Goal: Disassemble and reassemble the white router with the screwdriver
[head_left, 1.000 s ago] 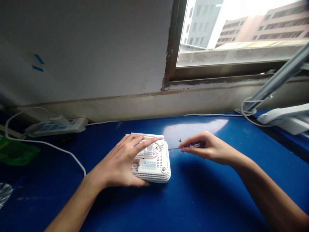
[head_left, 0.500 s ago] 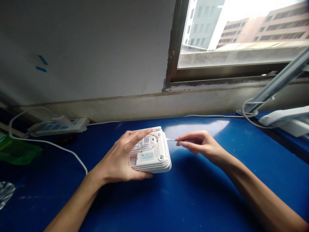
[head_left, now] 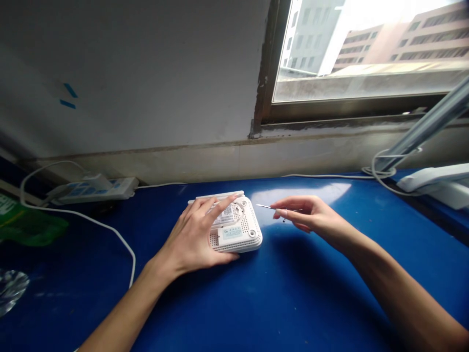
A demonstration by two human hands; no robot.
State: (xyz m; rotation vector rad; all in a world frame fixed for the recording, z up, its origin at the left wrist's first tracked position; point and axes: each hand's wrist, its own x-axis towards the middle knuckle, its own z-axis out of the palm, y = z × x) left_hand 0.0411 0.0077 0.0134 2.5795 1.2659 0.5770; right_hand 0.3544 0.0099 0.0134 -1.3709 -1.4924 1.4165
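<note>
At centre of the glossy blue tabletop (head_left: 264,303): left hand (head_left: 198,234), fingers spread, clasps the white perforated rectangular plastic box (head_left: 240,234). At its 3 o'clock, right hand (head_left: 308,212) pinches a slim silver metal tool (head_left: 264,206), tip just off the box. White power strip (head_left: 119,190) at 10, metal-framed window (head_left: 315,98) beyond at 1.

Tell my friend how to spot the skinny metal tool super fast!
Look at the blue table below the window. Near its middle is a white box, and just right of that, in the right grip, is the thin metal tool. Unlike the wide box with dotted holes, it is a slim, shiny rod.
</note>
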